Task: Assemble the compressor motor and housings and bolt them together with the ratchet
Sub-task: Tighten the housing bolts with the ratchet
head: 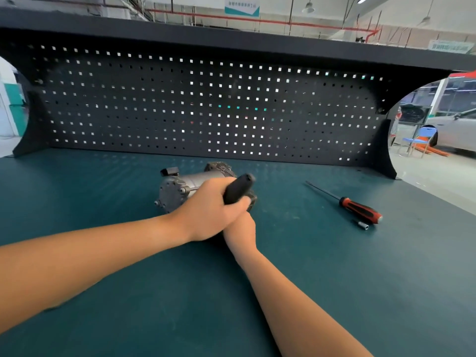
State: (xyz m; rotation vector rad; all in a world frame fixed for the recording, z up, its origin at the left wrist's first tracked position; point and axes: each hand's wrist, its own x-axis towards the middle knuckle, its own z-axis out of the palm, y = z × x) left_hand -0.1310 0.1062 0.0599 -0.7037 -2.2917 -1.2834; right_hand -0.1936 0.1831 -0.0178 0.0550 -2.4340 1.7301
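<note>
The grey compressor lies on its side in the middle of the green bench mat, its end cover with bolts facing left. My left hand grips the black handle of the ratchet, whose metal shaft reaches left to a bolt on the end cover. My right hand sits just under and behind my left hand, against the compressor's near side. Its fingers are hidden, so I cannot tell what it holds.
A red-and-black screwdriver lies on the mat to the right, with a small silver socket just in front of it. A dark pegboard walls off the back of the bench.
</note>
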